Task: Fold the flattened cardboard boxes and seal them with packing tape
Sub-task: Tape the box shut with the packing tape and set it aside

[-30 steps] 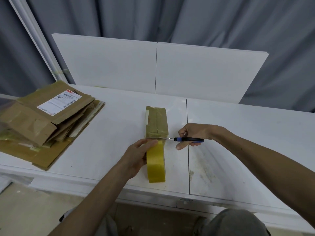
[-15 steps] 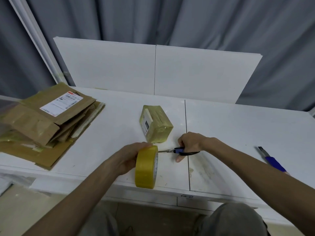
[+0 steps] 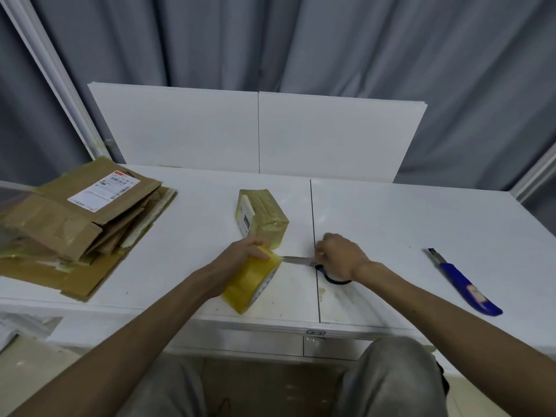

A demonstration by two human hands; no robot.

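Both hands grip: my left hand (image 3: 246, 251) the tape roll (image 3: 249, 284), my right hand (image 3: 340, 257) scissors (image 3: 296, 260) at its 3 o'clock. The sealed box (image 3: 264, 215) stands at 12 o'clock, flattened boxes (image 3: 75, 224) at 9 o'clock.

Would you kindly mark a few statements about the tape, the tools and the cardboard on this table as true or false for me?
1. The left hand holds the tape roll. True.
2. The right hand grips the blue utility knife. False: it grips the scissors; the knife lies untouched on the table, off to the right.
3. The small taped box stands on the table just beyond the hands. True.
4. The stack of flattened cardboard lies at the right end of the table. False: it lies at the left end.
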